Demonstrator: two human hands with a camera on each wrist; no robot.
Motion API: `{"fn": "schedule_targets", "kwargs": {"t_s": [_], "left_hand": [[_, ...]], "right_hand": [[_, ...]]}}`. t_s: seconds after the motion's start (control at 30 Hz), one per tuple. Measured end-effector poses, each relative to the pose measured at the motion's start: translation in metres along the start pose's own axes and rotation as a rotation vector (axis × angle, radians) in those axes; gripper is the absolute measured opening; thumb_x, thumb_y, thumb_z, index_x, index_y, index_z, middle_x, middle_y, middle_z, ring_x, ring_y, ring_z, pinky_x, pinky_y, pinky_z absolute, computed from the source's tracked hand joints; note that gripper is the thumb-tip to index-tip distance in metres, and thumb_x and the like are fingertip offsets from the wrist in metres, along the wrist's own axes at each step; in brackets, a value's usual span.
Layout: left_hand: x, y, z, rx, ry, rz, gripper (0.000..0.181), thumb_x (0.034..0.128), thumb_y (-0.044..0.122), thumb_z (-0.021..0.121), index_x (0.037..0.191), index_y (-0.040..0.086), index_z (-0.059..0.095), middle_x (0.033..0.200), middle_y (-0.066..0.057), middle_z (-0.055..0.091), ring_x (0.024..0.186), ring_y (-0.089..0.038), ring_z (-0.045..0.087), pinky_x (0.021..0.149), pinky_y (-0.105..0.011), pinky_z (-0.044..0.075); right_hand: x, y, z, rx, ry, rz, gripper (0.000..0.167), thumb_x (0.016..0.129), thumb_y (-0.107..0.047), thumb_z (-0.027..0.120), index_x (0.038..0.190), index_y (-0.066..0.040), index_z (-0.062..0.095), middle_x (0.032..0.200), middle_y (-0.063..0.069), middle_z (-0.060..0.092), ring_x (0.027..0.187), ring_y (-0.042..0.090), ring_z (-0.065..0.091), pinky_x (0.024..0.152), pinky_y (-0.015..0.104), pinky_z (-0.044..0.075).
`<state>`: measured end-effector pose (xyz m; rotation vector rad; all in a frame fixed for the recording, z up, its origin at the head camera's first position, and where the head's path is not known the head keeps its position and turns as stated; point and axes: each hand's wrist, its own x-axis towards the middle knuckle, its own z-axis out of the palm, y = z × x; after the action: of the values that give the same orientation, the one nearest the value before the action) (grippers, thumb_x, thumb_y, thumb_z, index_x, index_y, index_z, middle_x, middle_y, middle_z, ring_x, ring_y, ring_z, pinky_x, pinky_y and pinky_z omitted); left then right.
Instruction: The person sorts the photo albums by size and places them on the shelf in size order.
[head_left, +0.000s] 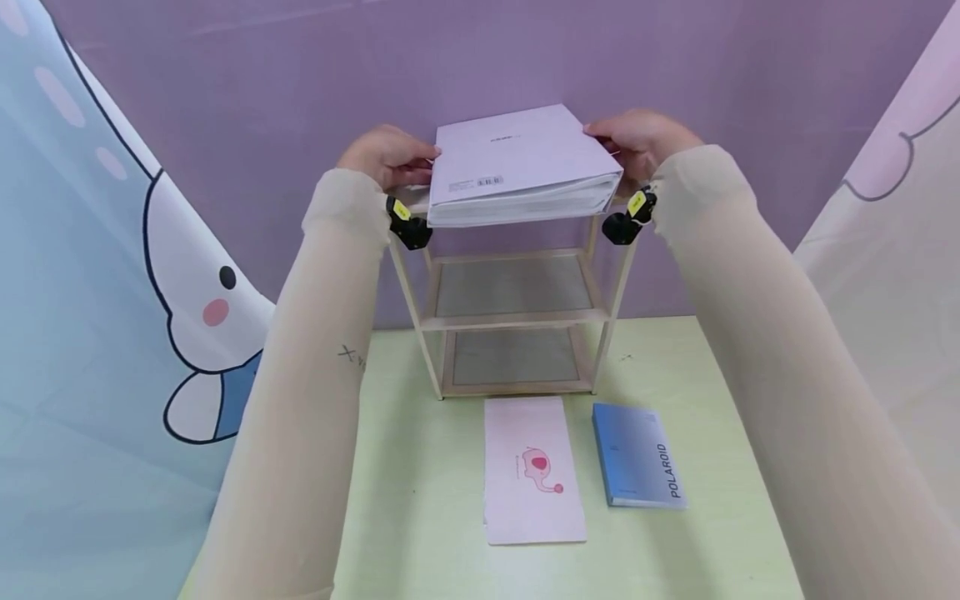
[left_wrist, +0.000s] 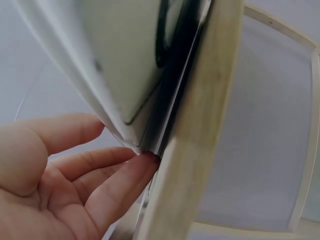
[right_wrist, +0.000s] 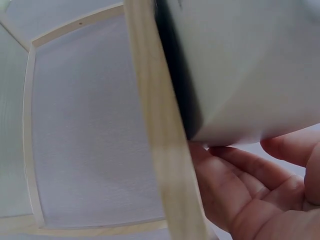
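Note:
A thick white book (head_left: 517,158) with a barcode on its cover lies tilted at the top of a small wooden rack (head_left: 517,319). My left hand (head_left: 390,156) holds its left edge, thumb above and fingers beneath. At the opposite edge, my right hand (head_left: 637,142) grips the book the same way. In the left wrist view, the left fingertips (left_wrist: 147,161) pinch the book's corner close to the wooden rail (left_wrist: 200,120). The right wrist view has the book's pale side (right_wrist: 250,65) beside the rail, with the right fingers (right_wrist: 250,165) partly under it.
On the light green table (head_left: 420,517), in front of the rack, lie a pink booklet (head_left: 525,508) with an elephant drawing and a blue book (head_left: 637,458) marked POLAROID. Purple cloth (head_left: 300,83) hangs behind the rack. A patterned blue curtain (head_left: 90,333) is at the left.

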<state>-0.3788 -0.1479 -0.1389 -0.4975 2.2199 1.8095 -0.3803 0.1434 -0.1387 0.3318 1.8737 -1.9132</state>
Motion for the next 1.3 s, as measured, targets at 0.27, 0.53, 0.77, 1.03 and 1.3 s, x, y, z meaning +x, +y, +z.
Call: {"fn": "schedule_targets", "kwargs": {"t_s": [0.27, 0.53, 0.77, 1.03, 1.3], "left_hand": [[-0.002, -0.001, 0.002, 0.059, 0.014, 0.027, 0.011, 0.0872, 0.005, 0.064, 0.097, 0.005, 0.058, 0.086, -0.006, 0.058, 0.057, -0.014, 0.059, 0.058, -0.022, 0.054], [-0.001, -0.006, 0.000, 0.027, -0.006, 0.035, 0.007, 0.0878, 0.003, 0.063, 0.093, 0.004, 0.059, 0.071, -0.006, 0.061, 0.057, -0.014, 0.060, 0.059, -0.022, 0.054], [-0.003, -0.008, -0.001, -0.002, -0.029, 0.051, 0.005, 0.0871, 0.002, 0.064, 0.090, 0.003, 0.059, 0.065, -0.007, 0.062, 0.055, -0.014, 0.060, 0.056, -0.023, 0.054], [-0.005, -0.009, -0.003, 0.030, -0.114, 0.098, 0.004, 0.0881, -0.001, 0.061, 0.085, 0.002, 0.059, 0.065, -0.006, 0.065, 0.055, -0.013, 0.060, 0.051, -0.021, 0.051], [-0.007, -0.011, -0.005, 0.094, -0.135, 0.120, 0.006, 0.0891, -0.001, 0.059, 0.084, 0.003, 0.060, 0.066, -0.004, 0.064, 0.055, -0.012, 0.058, 0.048, -0.019, 0.047]], "right_hand": [[-0.001, 0.001, 0.002, -0.014, 0.032, -0.004, 0.016, 0.096, -0.022, 0.054, 0.096, -0.006, 0.054, 0.074, 0.006, 0.060, 0.065, 0.018, 0.061, 0.059, 0.029, 0.052], [-0.003, 0.001, 0.005, -0.036, 0.030, -0.047, 0.017, 0.095, -0.012, 0.053, 0.083, -0.001, 0.057, 0.066, 0.009, 0.061, 0.058, 0.017, 0.062, 0.058, 0.025, 0.054], [-0.004, 0.002, 0.003, -0.009, 0.024, -0.056, 0.019, 0.094, -0.008, 0.054, 0.079, 0.001, 0.059, 0.066, 0.010, 0.062, 0.058, 0.017, 0.063, 0.059, 0.025, 0.055], [-0.002, 0.005, 0.002, 0.010, 0.049, -0.093, 0.013, 0.093, -0.008, 0.057, 0.083, 0.000, 0.058, 0.067, 0.007, 0.062, 0.060, 0.016, 0.062, 0.058, 0.025, 0.054], [0.000, 0.010, 0.006, -0.018, 0.069, -0.113, 0.011, 0.094, -0.013, 0.055, 0.094, -0.002, 0.053, 0.068, 0.006, 0.062, 0.060, 0.015, 0.062, 0.058, 0.025, 0.054]]}}
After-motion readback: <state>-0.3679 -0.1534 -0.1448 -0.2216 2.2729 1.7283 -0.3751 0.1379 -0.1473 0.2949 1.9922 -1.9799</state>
